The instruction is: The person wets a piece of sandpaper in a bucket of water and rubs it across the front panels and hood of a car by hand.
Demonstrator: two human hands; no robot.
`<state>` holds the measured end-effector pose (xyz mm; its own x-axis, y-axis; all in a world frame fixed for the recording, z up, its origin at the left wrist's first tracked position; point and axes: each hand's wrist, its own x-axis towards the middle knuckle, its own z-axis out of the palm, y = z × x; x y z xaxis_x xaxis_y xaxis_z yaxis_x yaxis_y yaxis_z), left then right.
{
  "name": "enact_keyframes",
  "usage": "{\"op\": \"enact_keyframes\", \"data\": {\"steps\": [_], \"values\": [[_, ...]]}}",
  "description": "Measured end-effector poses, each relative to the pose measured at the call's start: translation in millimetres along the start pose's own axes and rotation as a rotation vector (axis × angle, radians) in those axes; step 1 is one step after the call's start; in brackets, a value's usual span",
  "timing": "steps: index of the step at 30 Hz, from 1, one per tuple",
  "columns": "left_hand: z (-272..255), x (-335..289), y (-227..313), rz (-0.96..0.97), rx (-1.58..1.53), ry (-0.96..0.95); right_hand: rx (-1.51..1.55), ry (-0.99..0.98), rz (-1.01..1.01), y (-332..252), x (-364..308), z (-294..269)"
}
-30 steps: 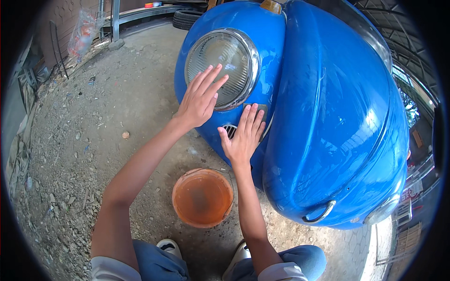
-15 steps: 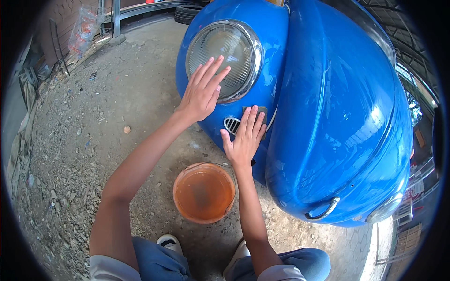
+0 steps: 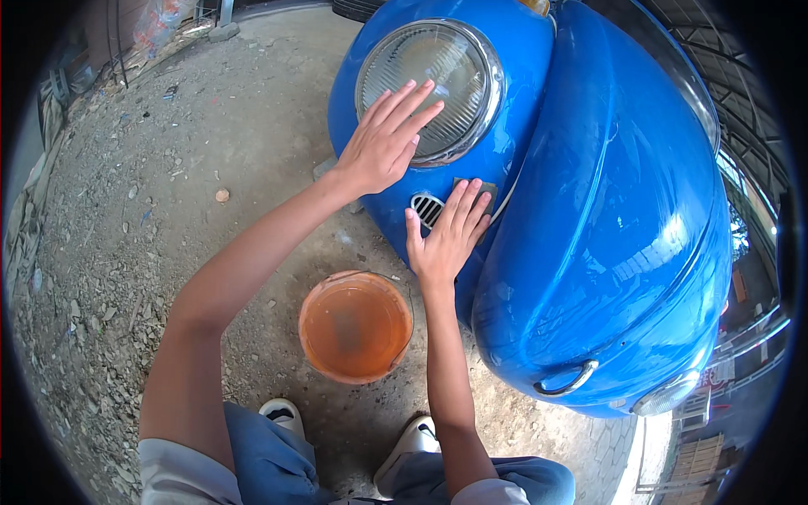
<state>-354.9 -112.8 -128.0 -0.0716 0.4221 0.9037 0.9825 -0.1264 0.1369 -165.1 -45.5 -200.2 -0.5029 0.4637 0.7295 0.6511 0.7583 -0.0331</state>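
My left hand [image 3: 379,153] lies with fingers outstretched over the lower left edge of the round headlight [image 3: 450,67], near its chrome ring. It holds nothing. Lower and to the right, my right hand [image 3: 446,244] rests flat on a thin grey sheet [image 3: 491,191], which looks like sandpaper, against the blue car fender [image 3: 349,97]. Its fingers are straight and cover most of the sheet. Beside them is a small oval grille [image 3: 426,207] with a pale rim.
An orange bucket [image 3: 308,349] of cloudy liquid stands on the ground between my feet and the car. The blue hood [image 3: 606,227] with a chrome handle [image 3: 568,380] fills the right. Gravel [image 3: 101,303] covers the left; a tire [image 3: 353,8] lies at the far edge.
The view has shifted, so the car sits slightly farther right and higher at the headlight. Both hands keep nearly the same places on the car, fingers still outstretched.
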Motion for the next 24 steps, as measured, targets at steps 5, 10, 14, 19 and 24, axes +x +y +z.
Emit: {"op": "enact_keyframes", "data": {"steps": [5, 10, 14, 19, 24], "values": [[3.8, -5.4, -3.9, 0.006, -0.003, 0.050, 0.042, 0.018, 0.029, -10.5, 6.9, -7.3], [23.5, -9.8, 11.1, 0.131, -0.039, 0.112, 0.035, -0.022, 0.060, -4.8, -21.3, -2.7], [24.6, 0.5, 18.4, 0.144, -0.091, 0.149, 0.052, 0.070, 0.040, 0.0, 22.5, -9.7], [17.8, 9.0, 9.9, 0.118, -0.095, 0.194, 0.029, 0.076, 0.036, -2.3, 18.3, -1.7], [10.1, 3.5, 7.7, 0.137, -0.129, 0.111, 0.040, 0.065, 0.016, 0.9, -12.6, 6.8]]}}
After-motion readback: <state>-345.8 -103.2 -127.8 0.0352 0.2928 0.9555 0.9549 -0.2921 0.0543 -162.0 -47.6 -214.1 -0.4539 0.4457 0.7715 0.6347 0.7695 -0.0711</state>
